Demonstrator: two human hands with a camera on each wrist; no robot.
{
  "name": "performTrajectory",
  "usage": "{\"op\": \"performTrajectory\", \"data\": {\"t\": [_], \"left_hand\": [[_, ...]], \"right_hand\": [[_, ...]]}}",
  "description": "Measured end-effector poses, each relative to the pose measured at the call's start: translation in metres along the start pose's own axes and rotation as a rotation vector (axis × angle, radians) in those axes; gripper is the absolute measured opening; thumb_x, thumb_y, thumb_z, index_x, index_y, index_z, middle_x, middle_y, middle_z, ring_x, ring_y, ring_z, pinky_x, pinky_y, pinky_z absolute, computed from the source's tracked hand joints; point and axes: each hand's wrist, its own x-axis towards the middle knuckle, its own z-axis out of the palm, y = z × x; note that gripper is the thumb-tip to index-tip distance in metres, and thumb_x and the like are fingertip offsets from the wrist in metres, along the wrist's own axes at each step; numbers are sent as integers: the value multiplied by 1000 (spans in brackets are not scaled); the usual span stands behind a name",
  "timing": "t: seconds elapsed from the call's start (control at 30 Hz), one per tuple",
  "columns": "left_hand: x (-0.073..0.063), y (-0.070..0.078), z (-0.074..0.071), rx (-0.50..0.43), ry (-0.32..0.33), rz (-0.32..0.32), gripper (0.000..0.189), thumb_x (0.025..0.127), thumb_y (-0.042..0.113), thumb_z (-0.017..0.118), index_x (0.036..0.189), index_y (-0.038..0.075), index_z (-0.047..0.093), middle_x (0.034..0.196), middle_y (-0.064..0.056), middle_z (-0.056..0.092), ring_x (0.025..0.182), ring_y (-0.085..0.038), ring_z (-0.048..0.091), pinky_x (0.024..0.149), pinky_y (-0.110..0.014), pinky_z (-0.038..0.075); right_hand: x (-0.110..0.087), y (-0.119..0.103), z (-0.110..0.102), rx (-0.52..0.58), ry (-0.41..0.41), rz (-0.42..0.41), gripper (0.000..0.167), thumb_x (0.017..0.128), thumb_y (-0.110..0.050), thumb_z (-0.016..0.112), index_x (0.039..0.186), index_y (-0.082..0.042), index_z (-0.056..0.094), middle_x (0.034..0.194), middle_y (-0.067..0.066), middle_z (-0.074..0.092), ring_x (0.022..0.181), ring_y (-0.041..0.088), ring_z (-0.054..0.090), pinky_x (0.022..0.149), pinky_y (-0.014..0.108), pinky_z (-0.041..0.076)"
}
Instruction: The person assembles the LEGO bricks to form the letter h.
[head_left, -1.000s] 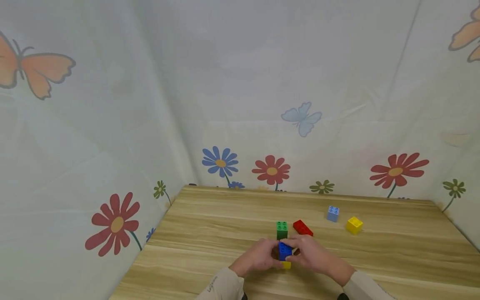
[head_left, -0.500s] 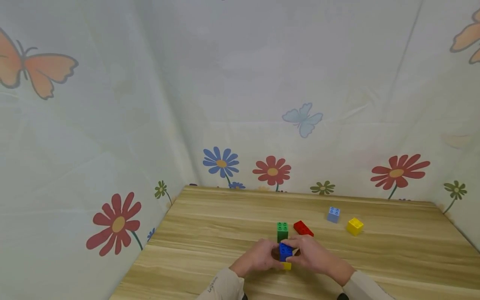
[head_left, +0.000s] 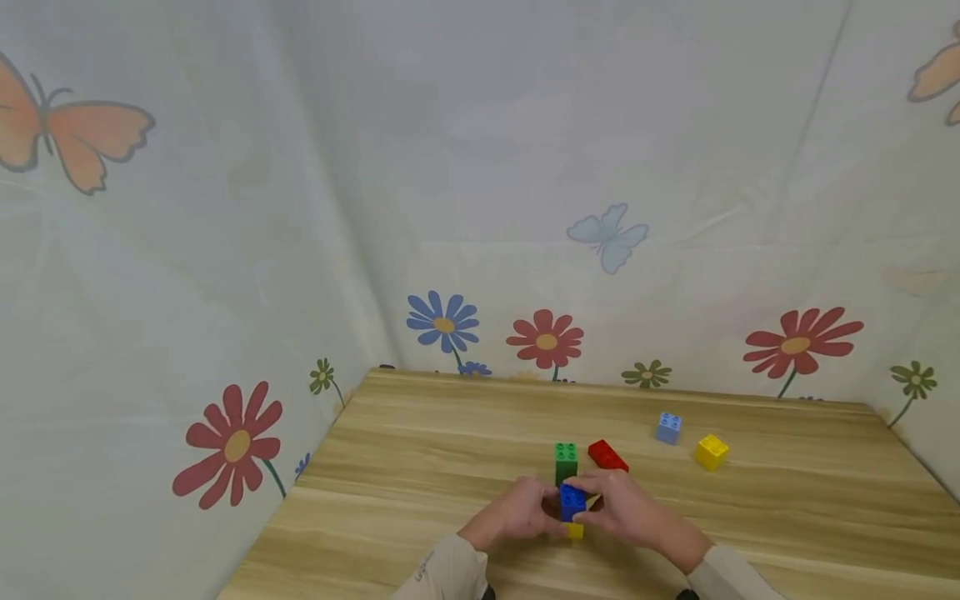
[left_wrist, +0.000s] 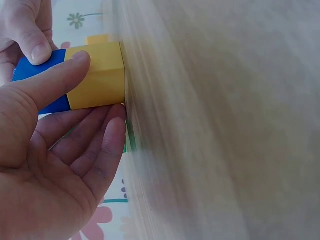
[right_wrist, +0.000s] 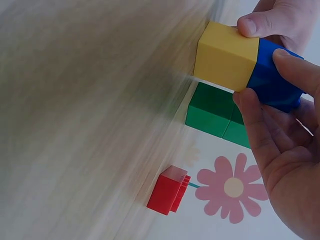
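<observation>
Blue block [head_left: 573, 502] sits on yellow block [left_wrist: 97, 82], both hands on the stack.
Left hand [head_left: 519, 509] pinches the yellow block, standing on the table [head_left: 420, 450]; right hand [head_left: 622, 510] pinches the blue block. Green stack [head_left: 566, 462] just behind, red block [head_left: 608, 456] right of it, light blue block [head_left: 668, 428] farther right.

Flowered cloth [head_left: 480, 150] behind wooden table [head_left: 405, 467]

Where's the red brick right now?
In the head view, the red brick lies on the table just beyond the right hand, right of the green stack and left of the light blue brick.
</observation>
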Motion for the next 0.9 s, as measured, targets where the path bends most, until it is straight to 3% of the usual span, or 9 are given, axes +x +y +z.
{"op": "performTrajectory", "data": {"t": [0.37,0.63,0.73,0.9], "left_hand": [[-1,2,-1,-16,2,-8,26,77,18,80,100,8,72,90,5,70,82,0,60,76,-20,48],[0,1,-1,42,-14,-2,28,79,20,78,103,8,68,91,5,68,81,-1,59,75,-20,48],[-1,1,0,47,-16,-7,28,79,19,78,102,7,68,89,6,67,80,-1,58,75,-21,48],[0,0,0,43,-16,0,27,78,19,79,100,8,67,88,7,66,81,-1,58,77,-21,47]], "right_hand": [[0,-2,0,-15,-3,14,47,83,-23,74,124,-3,61,120,9,62,96,17,58,78,30,52],[-1,0,1,-18,-16,30,54,84,-23,73,131,-6,55,121,5,61,93,13,60,78,29,52],[-5,3,0,-21,18,32,55,84,-25,73,132,-6,54,119,4,60,96,17,59,79,32,52],[-15,12,-8,-56,111,-8,43,82,-14,74,121,-4,60,110,6,62,97,25,59,78,39,52]]}}
